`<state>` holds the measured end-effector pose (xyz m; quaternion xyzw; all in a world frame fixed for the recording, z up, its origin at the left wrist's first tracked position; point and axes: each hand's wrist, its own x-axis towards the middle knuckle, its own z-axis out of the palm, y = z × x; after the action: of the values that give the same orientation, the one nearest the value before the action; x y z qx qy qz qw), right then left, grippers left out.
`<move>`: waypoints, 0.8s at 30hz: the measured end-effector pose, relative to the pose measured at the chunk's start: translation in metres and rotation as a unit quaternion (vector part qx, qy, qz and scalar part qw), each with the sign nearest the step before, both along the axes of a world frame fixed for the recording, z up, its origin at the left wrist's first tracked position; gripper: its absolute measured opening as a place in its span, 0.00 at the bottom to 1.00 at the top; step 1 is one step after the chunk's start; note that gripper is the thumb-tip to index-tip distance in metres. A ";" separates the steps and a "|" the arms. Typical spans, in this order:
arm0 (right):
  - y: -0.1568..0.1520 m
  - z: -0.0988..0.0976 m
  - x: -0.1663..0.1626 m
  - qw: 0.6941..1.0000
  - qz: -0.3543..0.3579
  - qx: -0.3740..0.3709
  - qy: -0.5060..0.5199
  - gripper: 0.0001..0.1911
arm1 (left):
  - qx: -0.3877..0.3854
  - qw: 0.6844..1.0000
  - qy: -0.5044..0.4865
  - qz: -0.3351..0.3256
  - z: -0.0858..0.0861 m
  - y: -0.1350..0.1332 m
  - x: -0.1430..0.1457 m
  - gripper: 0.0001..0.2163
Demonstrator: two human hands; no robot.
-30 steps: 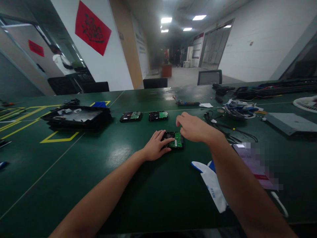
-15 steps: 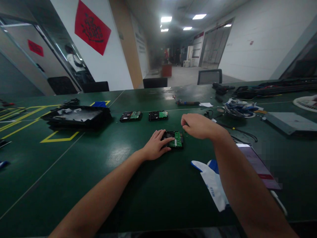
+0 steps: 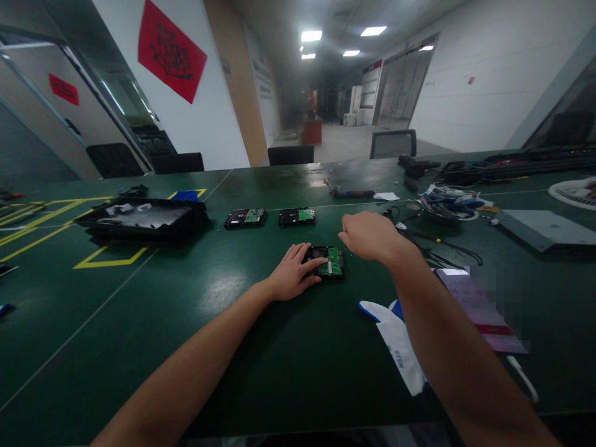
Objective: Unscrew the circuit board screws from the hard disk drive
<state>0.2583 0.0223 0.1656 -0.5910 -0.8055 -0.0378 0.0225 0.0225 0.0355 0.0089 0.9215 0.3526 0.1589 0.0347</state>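
A hard drive (image 3: pixel 334 263) lies with its green circuit board facing up on the dark green table. My left hand (image 3: pixel 294 273) grips its left end, thumb along the near edge, one finger across the top and the others by the far edge. Just beyond the drive's right end is my right hand (image 3: pixel 365 234), closed and bent down at the wrist. Whatever its fingertips hold, if anything, is hidden or too small to make out. Two more hard drives lie farther back, one on the left (image 3: pixel 245 217) and one nearer the middle (image 3: pixel 297 216).
A white-and-blue glove (image 3: pixel 401 354) and a phone with a lit screen (image 3: pixel 479 310) lie by my right forearm. Cables (image 3: pixel 449 248), a grey metal case (image 3: pixel 547 230) and a bundle of wires (image 3: pixel 449 203) are at right. A black tray (image 3: pixel 144 220) stands at left.
My right hand has shifted very slightly by the drive's right end, still closed. My left hand stays on the drive. A person in the left background has gone out of view.
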 end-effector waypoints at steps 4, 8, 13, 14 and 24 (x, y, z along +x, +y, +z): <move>-0.001 0.003 0.004 0.993 0.107 -0.030 0.032 0.11 | 0.001 1.000 0.008 0.002 -0.002 0.001 0.000 0.26; -0.001 0.003 0.003 0.997 0.060 -0.034 0.027 0.07 | -0.001 1.000 0.007 0.002 -0.001 0.000 0.000 0.25; 0.001 0.002 0.006 0.996 0.074 -0.026 0.043 0.08 | -0.003 1.000 0.001 0.000 0.000 0.000 0.000 0.25; 0.001 0.003 0.008 0.993 0.101 -0.037 0.049 0.08 | -0.003 1.000 0.001 0.000 0.000 0.000 -0.001 0.25; 0.004 0.001 0.006 0.998 0.036 -0.015 0.044 0.12 | -0.007 1.000 -0.002 0.000 0.002 -0.001 0.000 0.25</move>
<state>0.2640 0.0262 0.1665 -0.5633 -0.8247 0.0014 0.0505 0.0225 0.0343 0.0104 0.9211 0.3532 0.1585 0.0419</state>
